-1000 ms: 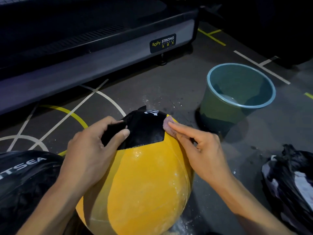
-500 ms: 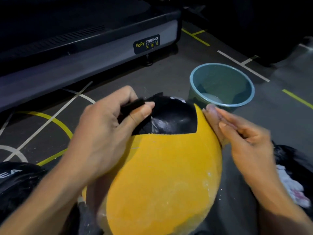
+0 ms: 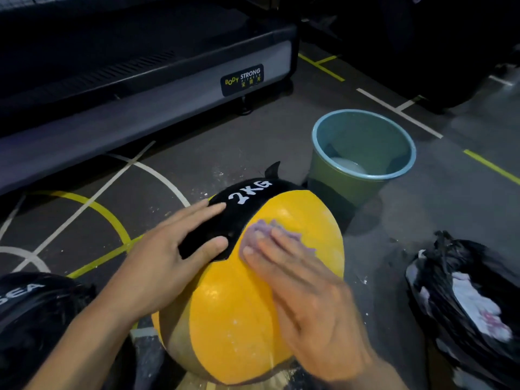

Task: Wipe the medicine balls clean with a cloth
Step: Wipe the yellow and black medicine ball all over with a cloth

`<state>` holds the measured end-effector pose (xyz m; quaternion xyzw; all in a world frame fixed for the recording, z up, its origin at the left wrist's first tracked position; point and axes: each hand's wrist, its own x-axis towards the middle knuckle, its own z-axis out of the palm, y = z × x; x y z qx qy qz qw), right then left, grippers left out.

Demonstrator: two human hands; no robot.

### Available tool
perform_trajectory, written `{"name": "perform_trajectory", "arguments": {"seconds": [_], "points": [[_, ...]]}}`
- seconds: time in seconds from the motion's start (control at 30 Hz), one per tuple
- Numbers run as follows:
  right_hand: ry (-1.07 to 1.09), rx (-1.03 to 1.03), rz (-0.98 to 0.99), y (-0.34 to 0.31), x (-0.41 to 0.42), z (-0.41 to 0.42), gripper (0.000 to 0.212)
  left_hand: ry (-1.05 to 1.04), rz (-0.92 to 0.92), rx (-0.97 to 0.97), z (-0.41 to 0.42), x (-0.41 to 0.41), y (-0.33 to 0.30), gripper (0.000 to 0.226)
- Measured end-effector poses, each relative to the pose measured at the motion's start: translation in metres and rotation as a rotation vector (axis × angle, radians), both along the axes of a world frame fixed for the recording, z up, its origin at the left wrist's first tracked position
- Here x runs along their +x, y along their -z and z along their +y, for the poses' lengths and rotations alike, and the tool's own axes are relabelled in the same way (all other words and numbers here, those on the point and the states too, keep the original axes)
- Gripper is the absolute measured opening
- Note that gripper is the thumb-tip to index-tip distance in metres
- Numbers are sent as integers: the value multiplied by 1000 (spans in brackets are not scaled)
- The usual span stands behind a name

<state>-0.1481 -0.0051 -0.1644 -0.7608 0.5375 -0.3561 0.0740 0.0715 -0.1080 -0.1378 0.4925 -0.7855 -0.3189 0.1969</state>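
Under my right hand (image 3: pixel 304 294) the thin lilac cloth (image 3: pixel 277 232) looked soft and damp on the yellow-and-black medicine ball (image 3: pixel 233 311), whose skin shone glossy and finely pebbled. Beyond my fingers, the round teal plastic bucket (image 3: pixel 351 187) was smooth; right of it, the black plastic bag (image 3: pixel 461 277) was crinkled and shiny.

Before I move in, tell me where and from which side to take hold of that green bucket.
Grip the bucket by its blue rim, pinching the wall from above. It stands upright and open, with a little liquid at the bottom, so a level lift seems safest. Come from the left or far side: the medicine ball and both hands crowd the near side. I see no handle.
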Motion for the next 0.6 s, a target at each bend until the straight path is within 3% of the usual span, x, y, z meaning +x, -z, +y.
{"name": "perform_trajectory", "arguments": {"seconds": [0.13,0.23,0.33,0.43,0.5,0.6], "points": [[-158,-45,158,0,8,0,46,-11,13,-4,-6,11,11,50],[-155,14,-55,-3,-17,-21,36,-20,10,19,-5,20,12,52],[126,112,-245,-4,-51,-57,35,-32,32,44,-4,25,14,55],[351,193,-293,-9,-62,-72,33,-28,51,47,-3,25,15,55],[188,149,-278,-8,-39,-56,40,-27,52,57,-7,28,17,49],[-121,54,-25,-8,0,-17,48,-44,72,75,-6,37,21,61]]}}
